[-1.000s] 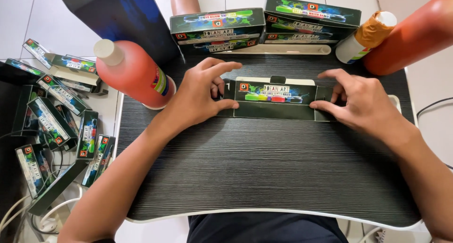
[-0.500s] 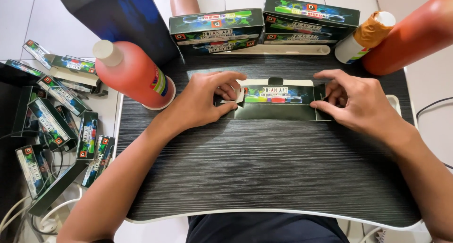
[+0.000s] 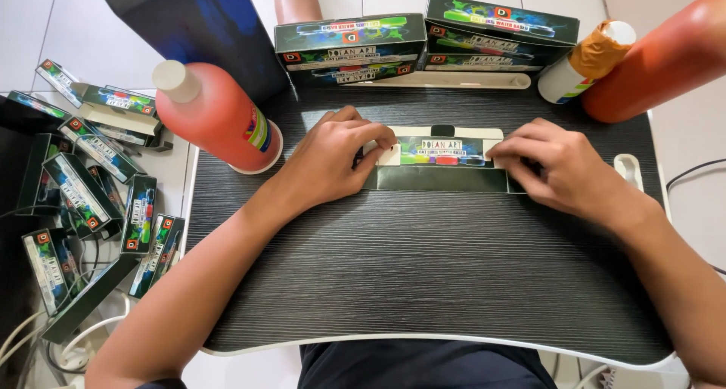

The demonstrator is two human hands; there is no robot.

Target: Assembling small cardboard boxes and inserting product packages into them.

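A long dark cardboard box with a colourful label lies partly unfolded on the black lap table, its white flaps showing at the top and ends. My left hand pinches the left end flap between thumb and fingers. My right hand presses down on and grips the right end of the box.
Finished boxes are stacked at the table's far edge. A red bottle stands at the left, another red bottle and a small taped bottle at the right. Several boxes lie piled on the floor at left.
Both hands have closed in on the ends of the box, the left fingers curling over the left flap. The box has shifted slightly up the table.
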